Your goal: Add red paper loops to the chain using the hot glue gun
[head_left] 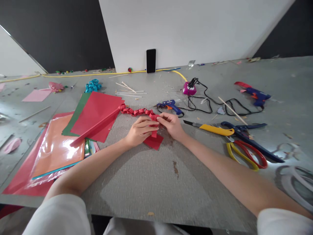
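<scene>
Before us, a grey tabletop (146, 182) carries coloured paper sheets (95, 116) left of the upright phone (151, 60), with glue guns (170, 105), a cutter (212, 128) and scissors (246, 153) to its right.

No readable text anywhere. Phone (151, 61) at 12 o'clock: dark screen. Glue gun (170, 106): no legible label.

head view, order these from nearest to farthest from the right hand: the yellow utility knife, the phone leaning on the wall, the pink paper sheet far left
1. Yellow utility knife, just to the side of the right hand.
2. Phone, straight behind, upright against the white wall.
3. Pink paper sheet, far across on the left.
</scene>
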Demonstrator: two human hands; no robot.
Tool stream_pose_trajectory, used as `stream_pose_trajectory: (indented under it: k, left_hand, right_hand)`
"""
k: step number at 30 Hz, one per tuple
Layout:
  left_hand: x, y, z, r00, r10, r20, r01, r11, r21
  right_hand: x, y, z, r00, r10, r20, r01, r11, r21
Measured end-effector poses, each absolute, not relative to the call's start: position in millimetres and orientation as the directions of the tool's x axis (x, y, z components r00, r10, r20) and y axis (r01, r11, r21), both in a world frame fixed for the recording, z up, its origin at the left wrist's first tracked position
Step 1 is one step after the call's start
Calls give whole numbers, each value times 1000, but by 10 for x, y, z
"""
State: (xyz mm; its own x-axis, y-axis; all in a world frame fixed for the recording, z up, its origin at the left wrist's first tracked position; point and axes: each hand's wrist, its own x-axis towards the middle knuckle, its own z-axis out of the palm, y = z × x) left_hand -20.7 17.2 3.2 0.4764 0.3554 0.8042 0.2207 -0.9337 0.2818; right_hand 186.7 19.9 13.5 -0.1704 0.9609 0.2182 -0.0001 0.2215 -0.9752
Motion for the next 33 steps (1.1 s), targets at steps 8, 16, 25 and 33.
stream_pose_trajectory:
  k: [8,16,25,33]
  left_hand:
    - [-226,173,25,471,425,773,229,-905,359]
    - [-221,174,56,451,560,695,265,-827,495]
    - [-223,193,125,404,711,576,285,-696,659]
    - [-251,334,-22,411,757,508,261,-632,730]
  right_hand:
    - [1848,176,165,-146,959,245,18,250,-968]
    - [1835,159,155,-81,949,304,99,312,-945]
    - [1790,45,198,-20,849,527,253,515,-819]
    - [1783,5,119,-73,844,531,184,535,-825]
